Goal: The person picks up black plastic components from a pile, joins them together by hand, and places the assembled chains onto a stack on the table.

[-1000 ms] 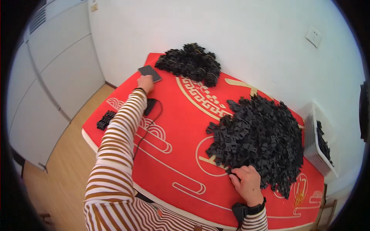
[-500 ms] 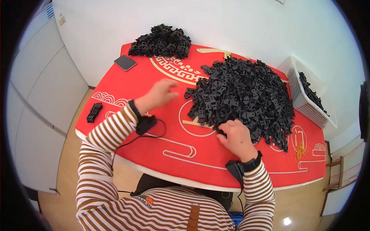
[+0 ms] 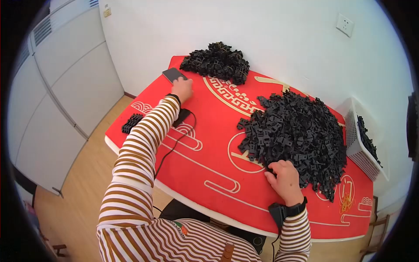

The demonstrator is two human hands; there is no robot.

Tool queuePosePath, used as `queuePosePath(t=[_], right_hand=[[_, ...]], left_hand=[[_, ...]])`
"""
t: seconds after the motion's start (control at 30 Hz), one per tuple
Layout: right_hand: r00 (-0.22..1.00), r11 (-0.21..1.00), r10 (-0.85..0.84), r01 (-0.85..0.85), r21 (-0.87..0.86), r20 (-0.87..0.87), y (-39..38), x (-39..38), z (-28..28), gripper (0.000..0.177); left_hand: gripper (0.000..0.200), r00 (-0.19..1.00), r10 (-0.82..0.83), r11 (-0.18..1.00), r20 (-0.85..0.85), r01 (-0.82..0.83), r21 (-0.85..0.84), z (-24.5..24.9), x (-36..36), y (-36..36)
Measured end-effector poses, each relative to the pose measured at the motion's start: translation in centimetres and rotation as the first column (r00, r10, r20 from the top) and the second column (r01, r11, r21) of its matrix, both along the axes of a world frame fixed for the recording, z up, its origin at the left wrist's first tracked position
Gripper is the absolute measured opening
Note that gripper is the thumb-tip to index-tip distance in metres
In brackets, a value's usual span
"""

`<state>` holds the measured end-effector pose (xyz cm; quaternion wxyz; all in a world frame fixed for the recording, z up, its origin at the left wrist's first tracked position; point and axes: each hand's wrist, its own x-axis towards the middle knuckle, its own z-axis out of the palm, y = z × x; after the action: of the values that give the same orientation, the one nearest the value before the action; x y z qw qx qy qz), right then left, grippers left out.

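My left hand (image 3: pixel 183 88) reaches to the far left of the table, its fingertips at the near right corner of a dark smartphone (image 3: pixel 171 74) lying flat. Those fingers are partly stretched out, and I see no grip around the phone. At the front edge of a big loose heap of black plastic clips (image 3: pixel 301 135) rests my right hand (image 3: pixel 285 180), its fingers curled and closed. Black parts lie right at its fingertips; what is between them is hidden.
Bundles of black clips tied with rubber bands (image 3: pixel 218 63) lie at the back. A short row of joined black clips (image 3: pixel 131 123) is at left. Loose yellow rubber bands (image 3: pixel 347 203) lie at right, beside a white basket (image 3: pixel 364 159) holding more clips. A cable (image 3: pixel 174 146) trails from my left wrist.
My left hand has moved away from me and to the left, up to the smartphone. My right hand stays at the heap's edge. The view has turned, shifting the table down and right.
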<state>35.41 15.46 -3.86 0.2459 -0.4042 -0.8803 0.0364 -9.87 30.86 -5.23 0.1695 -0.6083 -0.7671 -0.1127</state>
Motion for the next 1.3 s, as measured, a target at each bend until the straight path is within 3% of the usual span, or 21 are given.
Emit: queuePosePath(t=[0.1, 0.13, 0.2, 0.3, 0.37, 0.47, 0.57, 0.6, 0.67, 0.7, 0.73, 0.77, 0.83, 0.9, 1.0, 1.1, 1.13, 1.23, 1.3], right_hand=[[1.0, 1.0, 0.008, -0.008, -0.003, -0.017, 0.1, -0.2, 0.1, 0.017], [1.0, 1.0, 0.008, -0.008, -0.004, -0.016, 0.1, -0.3, 0.2, 0.018], [1.0, 1.0, 0.013, -0.013, -0.013, -0.01, 0.3, -0.3, 0.6, 0.018], [1.0, 1.0, 0.019, -0.018, -0.01, 0.011, 0.6, -0.2, 0.4, 0.019], [1.0, 1.0, 0.022, -0.022, -0.016, 0.017, 0.7, -0.1, 0.5, 0.019], [1.0, 0.999, 0.008, -0.008, -0.04, 0.014, 0.5, -0.3, 0.3, 0.019], [1.0, 1.0, 0.0, 0.0, -0.021, 0.012, 0.5, -0.1, 0.4, 0.018], [1.0, 1.0, 0.0, 0.0, -0.017, 0.009, 0.5, 0.0, 0.3, 0.018], [1.0, 1.0, -0.001, 0.001, -0.004, 0.004, 0.5, -0.1, 0.1, 0.018], [1.0, 1.0, -0.003, 0.003, 0.001, 0.003, 0.4, -0.1, 0.1, 0.018], [1.0, 1.0, -0.005, 0.005, 0.007, 0.004, 0.4, -0.1, 0.1, 0.018], [1.0, 1.0, 0.004, -0.005, 0.017, 0.006, 0.5, 0.0, 0.0, 0.018], [1.0, 0.999, 0.016, -0.016, 0.03, 0.005, 0.5, 0.3, -0.4, 0.018], [1.0, 1.0, 0.01, -0.01, 0.027, -0.004, 0.4, 0.4, -0.5, 0.019], [1.0, 1.0, 0.004, -0.003, 0.023, -0.009, 0.2, 0.5, -0.6, 0.019], [1.0, 0.999, -0.009, 0.009, 0.036, -0.017, 0.0, 0.7, -0.8, 0.019], [1.0, 0.999, -0.012, 0.012, 0.041, -0.016, 0.0, 0.8, -0.8, 0.018], [1.0, 0.999, -0.026, 0.026, 0.037, -0.009, -0.1, 0.8, -0.9, 0.016], [0.999, 0.999, -0.051, 0.051, 0.013, 0.005, -0.2, 0.7, -0.8, 0.015]], left_hand=[[0.043, 0.984, 0.112, 0.992, 0.138, -0.102, -0.078, -0.9, -3.5, 3.2], [0.047, 0.998, 0.067, 0.989, 0.013, -0.065, -0.132, -1.8, -5.3, 5.2], [0.053, 0.999, 0.035, 0.975, -0.019, -0.038, -0.218, -1.4, -5.9, 6.6], [0.042, 0.996, 0.089, 0.949, -0.03, -0.094, -0.302, -1.0, -5.4, 7.0], [0.036, 0.988, 0.058, 0.942, 0.144, -0.006, -0.336, -1.6, -7.0, 7.7], [0.032, 0.999, -0.047, 0.943, 0.019, 0.051, -0.328, -2.5, -9.0, 8.0], [0.034, 0.999, -0.043, 0.947, 0.003, 0.041, -0.319, -2.9, -9.4, 7.4], [0.038, 0.998, 0.034, 0.979, -0.049, -0.043, -0.201, -0.8, -5.0, 4.6], [0.042, 0.998, -0.056, 0.998, -0.006, 0.056, 0.017, 0.0, -0.4, 3.2], [0.042, 0.964, -0.258, 0.96, 0.064, 0.249, 0.126, 0.2, 2.3, 2.2], [0.039, 0.827, -0.485, 0.874, 0.283, 0.468, 0.131, -0.7, 3.9, 2.3], [0.038, 0.796, -0.452, 0.863, 0.402, 0.504, -0.028, 1.5, 8.3, 0.0], [0.04, 0.71, -0.584, 0.763, 0.392, 0.645, -0.032, -0.2, 12.6, -0.8], [0.031, 0.703, -0.615, 0.721, 0.358, 0.685, -0.108, -1.0, 16.2, -1.5], [0.027, 0.697, -0.545, 0.695, 0.466, 0.686, -0.213, 0.0, 18.0, -2.6], [0.022, 0.636, -0.299, 0.797, 0.711, 0.576, -0.18, -1.0, 17.3, -3.0], [0.022, 0.634, -0.406, 0.81, 0.658, 0.583, -0.063, -1.5, 16.9, -3.2], [0.017, 0.52, -0.416, 0.841, 0.746, 0.532, 0.099, -0.9, 16.8, -6.2], [0.016, 0.047, -0.281, 0.855, 0.959, 0.465, 0.228, 1.3, 18.6, -10.2]])
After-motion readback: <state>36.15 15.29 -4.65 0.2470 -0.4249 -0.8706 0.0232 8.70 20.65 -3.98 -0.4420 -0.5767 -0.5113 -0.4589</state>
